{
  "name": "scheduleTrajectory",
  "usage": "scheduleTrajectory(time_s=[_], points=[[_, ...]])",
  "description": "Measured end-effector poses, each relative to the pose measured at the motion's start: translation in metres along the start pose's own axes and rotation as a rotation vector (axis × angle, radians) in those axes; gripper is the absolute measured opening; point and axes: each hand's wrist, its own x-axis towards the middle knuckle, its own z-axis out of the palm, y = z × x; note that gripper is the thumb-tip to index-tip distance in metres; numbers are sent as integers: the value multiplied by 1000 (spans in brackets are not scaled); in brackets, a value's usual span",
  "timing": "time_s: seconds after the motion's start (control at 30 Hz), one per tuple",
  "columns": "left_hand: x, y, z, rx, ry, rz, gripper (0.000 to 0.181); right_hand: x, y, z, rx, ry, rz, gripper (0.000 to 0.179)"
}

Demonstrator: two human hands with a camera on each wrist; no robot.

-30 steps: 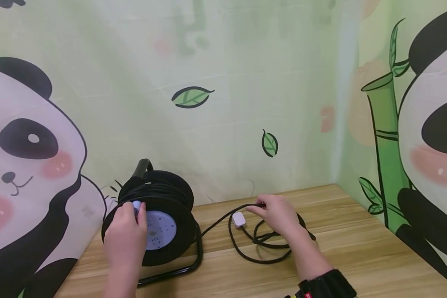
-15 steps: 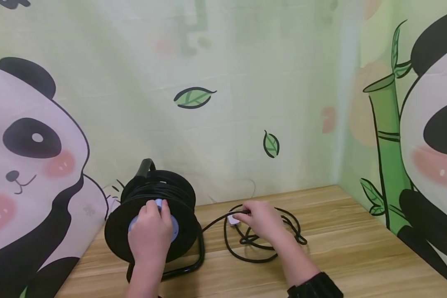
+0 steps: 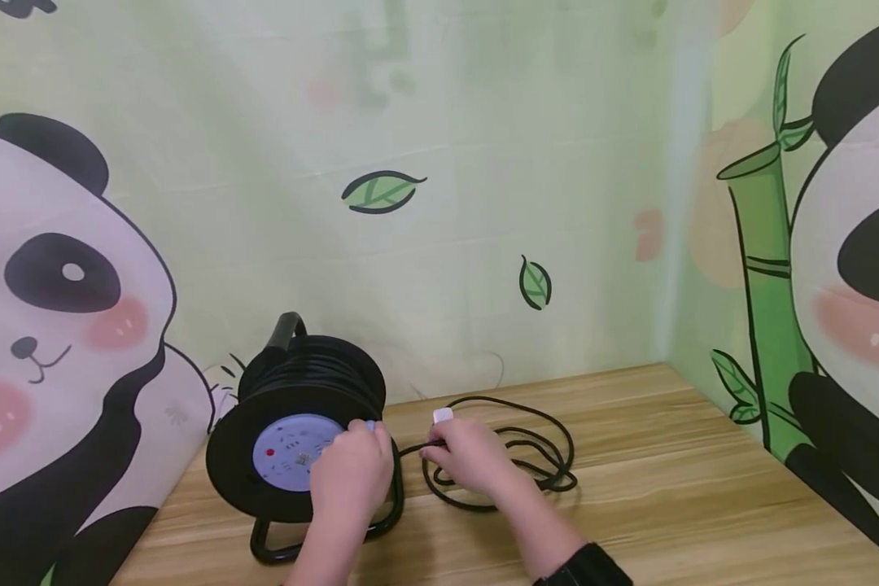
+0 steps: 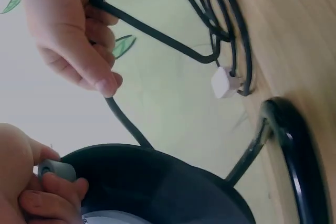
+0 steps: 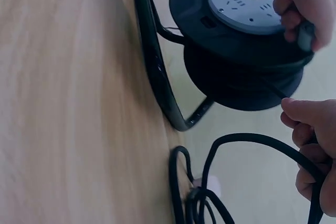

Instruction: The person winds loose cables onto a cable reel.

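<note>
A black cable reel [image 3: 229, 468] with a pale blue socket panel [image 3: 278, 448] stands on the table at left centre in the head view. My left hand [image 3: 355, 472] grips the grey-blue crank knob [image 4: 62, 169] at the right side of the reel's face. To the right of it, my right hand [image 3: 476, 457] pinches the black cable [image 5: 252, 137] where it runs off the drum. Behind that hand, the remaining cable lies in loose loops on the table. A white plug [image 3: 443, 415] shows just beyond the right fingers.
The reel's black tube stand [image 3: 273, 555] rests on the wooden table [image 3: 666, 472], and its carrying handle [image 3: 287, 327] rises at the back. A printed cloth backdrop [image 3: 439, 268] with pandas and bamboo encloses the table behind and at both sides.
My left hand has carried the knob from the reel's upper left, across the top, to its right side. My right hand has shifted left towards the reel, and the cable loops and plug moved left too.
</note>
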Motion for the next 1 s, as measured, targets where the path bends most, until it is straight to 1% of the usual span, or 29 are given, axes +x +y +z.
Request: scheduleTrajectory(time_s=[0.07,0.17,0.23,0.3,0.43,0.53,0.73,0.9,1.0], points=[[0,0,3,4,-57,-10,43,1,-3,4,-6,-10,-8,13],[0,-2,5,0,-123,-14,44,2,-7,9,-18,-22,-6,8],[0,-3,6,-1,-161,-16,45,2,-8,11,-28,-28,-3,8],[-1,-4,6,3,-183,-13,45,2,-9,12,-32,-33,5,8],[-3,-5,4,16,-183,0,45,1,-9,13,-56,-25,6,8],[-4,-5,4,27,-173,7,44,1,-10,14,-102,-1,10,4],[-5,-4,4,38,-179,3,45,-2,-9,11,-175,56,70,8],[-5,-3,6,47,-198,-4,45,-5,1,2,-250,123,134,10],[-4,-3,5,46,-204,-7,46,-6,7,-5,-278,154,134,10]])
